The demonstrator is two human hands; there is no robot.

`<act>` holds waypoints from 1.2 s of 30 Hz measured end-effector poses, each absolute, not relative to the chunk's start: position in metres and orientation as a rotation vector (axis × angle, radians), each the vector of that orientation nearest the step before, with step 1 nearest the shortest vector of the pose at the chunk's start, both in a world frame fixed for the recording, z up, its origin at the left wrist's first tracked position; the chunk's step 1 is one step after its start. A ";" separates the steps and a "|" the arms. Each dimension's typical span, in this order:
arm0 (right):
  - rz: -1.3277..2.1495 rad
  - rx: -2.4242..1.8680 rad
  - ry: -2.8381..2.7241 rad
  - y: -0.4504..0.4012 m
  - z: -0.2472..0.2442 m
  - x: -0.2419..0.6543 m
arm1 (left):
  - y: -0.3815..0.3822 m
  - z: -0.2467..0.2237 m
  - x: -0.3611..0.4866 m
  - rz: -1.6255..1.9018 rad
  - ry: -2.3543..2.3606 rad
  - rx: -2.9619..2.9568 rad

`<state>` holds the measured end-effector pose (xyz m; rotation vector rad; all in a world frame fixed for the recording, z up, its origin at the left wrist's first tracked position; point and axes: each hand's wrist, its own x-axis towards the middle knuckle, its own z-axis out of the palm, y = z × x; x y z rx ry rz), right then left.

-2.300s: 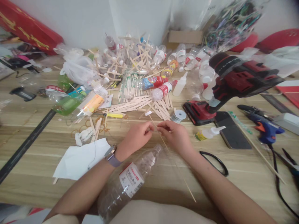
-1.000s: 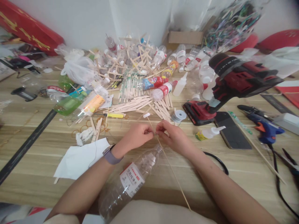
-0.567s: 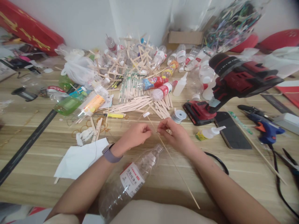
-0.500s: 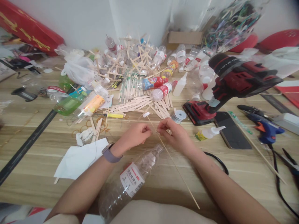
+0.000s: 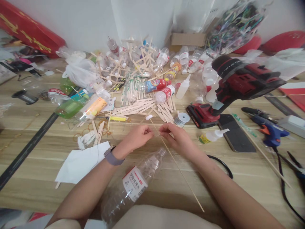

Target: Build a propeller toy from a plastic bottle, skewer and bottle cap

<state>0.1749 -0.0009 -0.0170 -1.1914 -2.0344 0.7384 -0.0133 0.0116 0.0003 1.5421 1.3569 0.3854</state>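
My left hand (image 5: pixel 140 136) is closed in a pinch, with a watch on its wrist. Facing it, my right hand (image 5: pixel 175 136) pinches too, its fingertips a short way off. Something thin and clear shows faintly in the gap, too fine to name. A long thin wooden stick (image 5: pixel 182 174) slants through that gap, close by the right fingertips; whether either hand grips it I cannot tell. Near its far end is a white bottle cap (image 5: pixel 149 117). Below my hands a large clear plastic bottle (image 5: pixel 133 186) lies tilted, its open neck pointing between my wrists.
Ahead lie piled craft sticks (image 5: pixel 133 108) and several small bottles. A spool (image 5: pixel 182 118) sits beyond my right hand. Farther right are a red cordless drill (image 5: pixel 240 86), a glue bottle (image 5: pixel 212 136), a phone (image 5: pixel 235 133) and a glue gun (image 5: pixel 269 128). White paper (image 5: pixel 82 162) lies left.
My hands stay almost in place, still pinched and facing each other. The right fingertips have shifted very slightly left, and a faint clear strand shows more plainly between the hands.
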 end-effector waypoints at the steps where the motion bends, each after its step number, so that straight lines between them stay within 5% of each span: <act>1: 0.722 -1.198 -2.043 -0.001 -0.019 0.175 | 0.012 0.000 -0.013 0.390 1.359 1.542; 23: 0.566 -1.322 -2.223 -0.004 -0.034 0.171 | 0.009 0.002 -0.010 0.432 1.296 1.615; 36: 0.893 -1.326 -1.785 0.005 -0.040 0.171 | 0.011 -0.002 -0.013 0.417 1.270 1.629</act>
